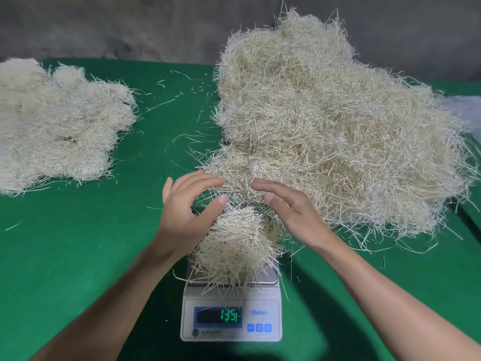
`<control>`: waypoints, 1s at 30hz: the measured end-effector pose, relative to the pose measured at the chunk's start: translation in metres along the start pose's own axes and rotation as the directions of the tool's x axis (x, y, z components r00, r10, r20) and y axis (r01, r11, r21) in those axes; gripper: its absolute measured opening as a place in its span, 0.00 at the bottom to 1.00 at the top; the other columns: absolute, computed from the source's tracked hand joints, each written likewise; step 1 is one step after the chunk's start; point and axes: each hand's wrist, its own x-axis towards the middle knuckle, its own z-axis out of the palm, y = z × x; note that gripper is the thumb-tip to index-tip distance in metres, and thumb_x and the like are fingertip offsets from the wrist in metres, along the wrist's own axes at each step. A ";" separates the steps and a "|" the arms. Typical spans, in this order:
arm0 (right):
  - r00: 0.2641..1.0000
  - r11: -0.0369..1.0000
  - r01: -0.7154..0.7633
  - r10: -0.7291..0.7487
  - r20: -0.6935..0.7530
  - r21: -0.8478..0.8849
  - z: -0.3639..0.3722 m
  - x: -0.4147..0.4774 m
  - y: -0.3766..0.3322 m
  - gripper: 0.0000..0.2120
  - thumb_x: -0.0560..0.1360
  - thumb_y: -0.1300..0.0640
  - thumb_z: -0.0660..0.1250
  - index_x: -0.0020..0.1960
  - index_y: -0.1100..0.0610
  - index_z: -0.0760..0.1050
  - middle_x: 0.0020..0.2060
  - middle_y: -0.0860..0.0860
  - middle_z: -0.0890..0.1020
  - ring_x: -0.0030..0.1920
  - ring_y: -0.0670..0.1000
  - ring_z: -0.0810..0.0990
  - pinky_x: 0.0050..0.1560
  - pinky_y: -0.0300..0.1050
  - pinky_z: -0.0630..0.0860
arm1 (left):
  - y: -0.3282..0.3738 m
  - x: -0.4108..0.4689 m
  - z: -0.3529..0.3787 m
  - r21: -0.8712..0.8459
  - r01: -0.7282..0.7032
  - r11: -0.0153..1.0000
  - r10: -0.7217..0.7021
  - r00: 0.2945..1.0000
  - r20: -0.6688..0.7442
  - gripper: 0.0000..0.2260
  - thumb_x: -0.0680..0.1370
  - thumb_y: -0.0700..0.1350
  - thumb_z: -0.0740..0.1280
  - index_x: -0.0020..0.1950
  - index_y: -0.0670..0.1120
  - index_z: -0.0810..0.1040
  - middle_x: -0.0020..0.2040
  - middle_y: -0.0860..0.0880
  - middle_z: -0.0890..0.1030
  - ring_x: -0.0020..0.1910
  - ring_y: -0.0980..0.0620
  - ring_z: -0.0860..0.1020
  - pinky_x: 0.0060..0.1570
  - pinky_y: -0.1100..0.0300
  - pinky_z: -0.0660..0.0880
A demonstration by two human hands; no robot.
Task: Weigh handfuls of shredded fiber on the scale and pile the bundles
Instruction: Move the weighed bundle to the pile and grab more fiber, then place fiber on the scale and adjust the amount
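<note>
A digital scale [231,319] stands on the green-covered counter [78,243], at the near centre. Its display [220,316] is lit with green digits that read about 135; the last character is unclear. Three blue buttons [259,327] sit to the right of the display.

A handful of shredded fiber [234,243] rests on the scale's metal pan [270,278], with strands hanging over the pan's front edge.

The left hand [187,207] and right hand [294,209] are poised over the far side of that handful, palms turned towards each other. The fingers of both are extended and relaxed and hold nothing. The tips reach the near edge of the large loose fiber heap [325,126]; whether they actually touch it cannot be told.

The heap covers the right half of the counter, and its near edge comes up to the scale.

A pile of weighed bundles [52,126] lies at the left, well apart from the scale and the heap. Stray strands [182,100] are scattered on the green surface between the pile and the heap. A grey wall [104,22] stands behind the counter.
</note>
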 end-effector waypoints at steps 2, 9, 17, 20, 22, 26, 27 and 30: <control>1.000 1.000 0.002 -0.002 0.001 -0.002 0.001 -0.001 0.000 0.13 0.81 0.58 0.58 0.59 0.42 0.73 0.64 0.39 0.72 0.68 0.39 0.67 0.69 0.37 0.58 | 0.000 -0.001 0.000 -0.004 0.007 1.000 -0.007 1.000 -0.006 0.17 0.69 0.63 0.57 0.54 0.61 0.74 0.58 0.68 0.72 0.64 0.71 0.63 0.74 0.46 0.45; 1.000 1.000 -0.007 0.007 -0.005 -0.009 0.001 -0.003 0.000 0.12 0.80 0.55 0.58 0.58 0.41 0.74 0.64 0.39 0.72 0.68 0.41 0.67 0.72 0.46 0.58 | 0.000 -0.003 0.000 -0.005 0.018 1.000 -0.018 1.000 -0.014 0.18 0.69 0.62 0.57 0.53 0.57 0.77 0.58 0.62 0.75 0.63 0.66 0.68 0.73 0.49 0.48; 1.000 1.000 -0.004 0.004 -0.002 -0.013 0.002 -0.003 0.001 0.11 0.80 0.55 0.58 0.57 0.41 0.74 0.66 0.44 0.73 0.68 0.42 0.67 0.73 0.51 0.59 | 0.000 -0.005 0.001 -0.014 0.031 0.999 -0.031 0.999 0.006 0.16 0.69 0.62 0.58 0.51 0.58 0.77 0.55 0.64 0.75 0.60 0.66 0.70 0.73 0.44 0.51; 1.000 0.997 0.008 -0.007 0.007 -0.071 0.006 -0.002 0.003 0.12 0.81 0.55 0.58 0.60 0.41 0.72 0.66 0.41 0.70 0.69 0.40 0.66 0.73 0.52 0.58 | -0.003 -0.004 0.002 -0.021 0.029 0.999 -0.028 0.999 0.016 0.14 0.70 0.61 0.60 0.51 0.59 0.77 0.53 0.67 0.74 0.58 0.70 0.69 0.72 0.43 0.55; 0.996 0.978 0.054 -0.039 0.078 -0.201 0.012 -0.001 0.007 0.15 0.81 0.49 0.56 0.67 0.40 0.65 0.70 0.40 0.64 0.72 0.42 0.59 0.74 0.53 0.54 | -0.007 -0.004 0.005 -0.048 0.044 0.998 -0.044 0.999 0.010 0.12 0.73 0.56 0.62 0.52 0.56 0.78 0.52 0.66 0.76 0.57 0.69 0.71 0.69 0.46 0.63; 0.943 0.828 0.092 0.106 0.315 -0.553 0.038 0.001 0.024 0.35 0.68 0.27 0.54 0.69 0.25 0.40 0.75 0.41 0.37 0.75 0.52 0.34 0.70 0.63 0.36 | -0.022 -0.004 0.014 -0.054 0.111 0.992 -0.109 0.993 0.041 0.08 0.79 0.47 0.62 0.56 0.53 0.78 0.53 0.58 0.78 0.53 0.73 0.72 0.53 0.77 0.67; 0.928 0.790 0.086 0.158 0.337 -0.607 0.045 0.000 0.032 0.39 0.65 0.26 0.57 0.69 0.25 0.38 0.74 0.42 0.33 0.74 0.54 0.31 0.69 0.66 0.35 | -0.028 -0.003 0.017 -0.026 0.153 0.988 -0.151 0.986 0.073 0.09 0.80 0.46 0.61 0.59 0.52 0.77 0.55 0.58 0.78 0.52 0.74 0.72 0.49 0.80 0.65; 0.911 0.716 0.077 0.233 0.341 -0.694 0.064 -0.006 0.053 0.43 0.66 0.30 0.63 0.70 0.27 0.37 0.75 0.48 0.36 0.74 0.58 0.34 0.71 0.67 0.36 | -0.048 -0.007 0.025 0.075 0.290 0.954 -0.300 0.929 0.218 0.17 0.82 0.48 0.57 0.69 0.47 0.71 0.64 0.53 0.75 0.57 0.64 0.69 0.54 0.70 0.64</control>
